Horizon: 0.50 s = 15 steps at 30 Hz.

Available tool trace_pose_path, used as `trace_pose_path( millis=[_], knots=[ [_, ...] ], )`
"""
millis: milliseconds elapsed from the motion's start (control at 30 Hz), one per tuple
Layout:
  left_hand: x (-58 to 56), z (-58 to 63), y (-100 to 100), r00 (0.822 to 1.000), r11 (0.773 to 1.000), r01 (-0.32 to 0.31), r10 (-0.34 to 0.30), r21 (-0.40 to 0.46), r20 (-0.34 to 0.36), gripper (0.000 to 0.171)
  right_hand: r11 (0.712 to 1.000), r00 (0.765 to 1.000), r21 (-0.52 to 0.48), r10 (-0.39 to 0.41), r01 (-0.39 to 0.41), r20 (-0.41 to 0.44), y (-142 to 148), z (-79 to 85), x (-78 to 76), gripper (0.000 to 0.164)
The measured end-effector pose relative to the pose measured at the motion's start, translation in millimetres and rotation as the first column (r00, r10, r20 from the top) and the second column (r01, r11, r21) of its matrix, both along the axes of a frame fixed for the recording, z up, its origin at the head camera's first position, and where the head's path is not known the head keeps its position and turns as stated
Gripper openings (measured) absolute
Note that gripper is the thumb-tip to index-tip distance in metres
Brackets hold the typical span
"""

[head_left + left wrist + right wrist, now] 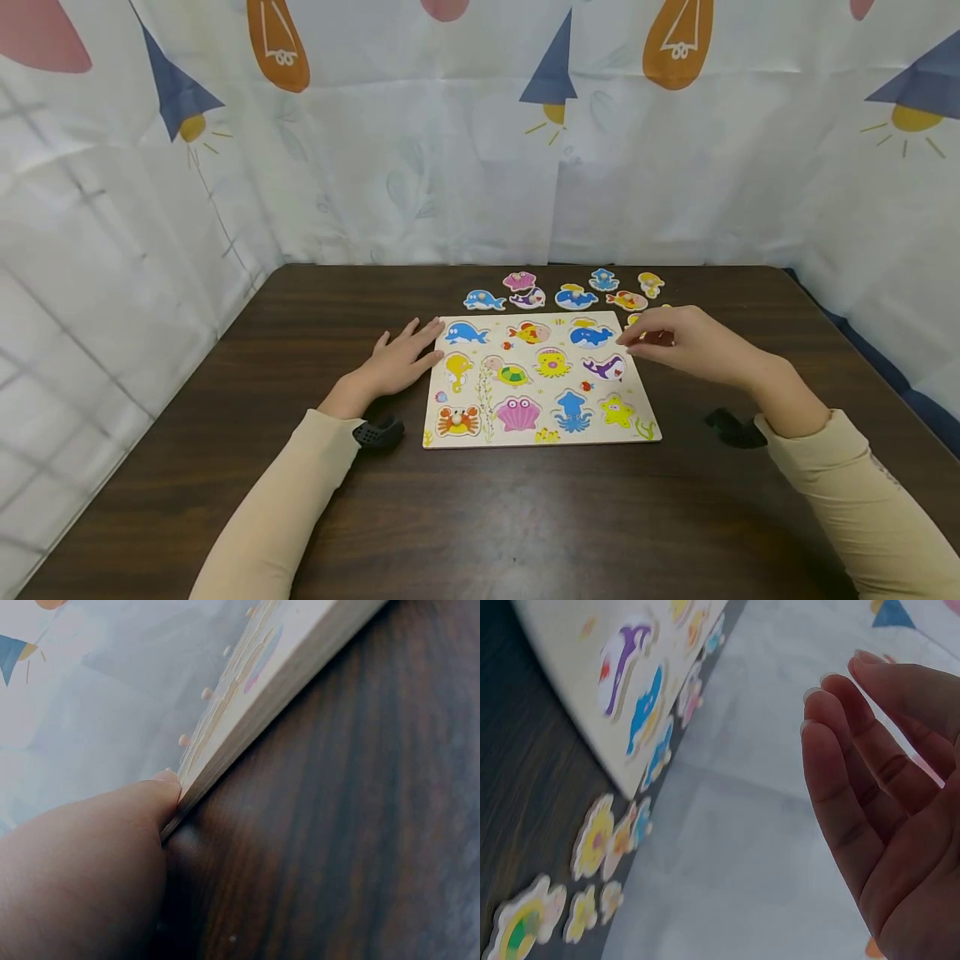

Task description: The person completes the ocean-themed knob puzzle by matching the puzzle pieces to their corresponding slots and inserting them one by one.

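Observation:
A pale wooden puzzle board point(525, 433) printed with sea animals lies on the dark table. Its lower left recess holds a crab piece point(458, 421) with a knob. My left hand point(393, 362) rests at the board's left edge, fingers spread; in the left wrist view the thumb point(154, 796) touches that edge. Above the board's right edge hovers my right hand point(701, 346), its fingers loosely bent. In the right wrist view those fingers point(829, 776) hold nothing. Under and beyond this hand lie a turtle piece point(521, 922) and yellow pieces point(594, 838).
Several knobbed pieces lie behind the board, among them a blue dolphin point(483, 300), a pink shell point(519, 281), a whale point(576, 297) and a seahorse point(651, 284). A patterned cloth point(480, 183) hangs behind the brown table point(510, 517).

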<state>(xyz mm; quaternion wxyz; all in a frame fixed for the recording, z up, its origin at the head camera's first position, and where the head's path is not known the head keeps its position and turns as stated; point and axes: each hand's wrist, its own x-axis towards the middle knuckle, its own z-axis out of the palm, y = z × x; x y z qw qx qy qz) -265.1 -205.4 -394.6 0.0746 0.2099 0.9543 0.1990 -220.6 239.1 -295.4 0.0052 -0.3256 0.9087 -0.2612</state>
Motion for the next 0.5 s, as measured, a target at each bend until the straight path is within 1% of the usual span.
trace_pose_path(
  millis=[67, 200, 367, 500],
  knots=[
    [0.5, 0.9, 0, 1.000, 1.000, 0.000, 0.000, 0.000, 0.001, 0.066, 1.000, 0.999, -0.006, -0.025, 0.025, -0.020, 9, -0.7, -0.3, 0.019],
    [1.2, 1.6, 0, 1.000, 1.000, -0.003, 0.003, 0.000, 0.004, 0.066, 0.998, 0.997, -0.022, -0.067, 0.066, -0.026, 25, -1.0, -0.3, 0.018],
    [0.3, -0.4, -1, 1.000, 1.000, 0.000, 0.000, -0.003, -0.004, 0.067, 0.994, 0.992, -0.028, -0.111, 0.110, -0.058, 43, -5.1, -3.2, 0.017],
    [0.8, -0.2, -1, 1.000, 1.000, 0.000, 0.000, 0.004, -0.001, 0.066, 0.986, 0.986, -0.007, -0.168, 0.167, -0.024, 54, -7.8, -6.0, 0.015]
  ],
)
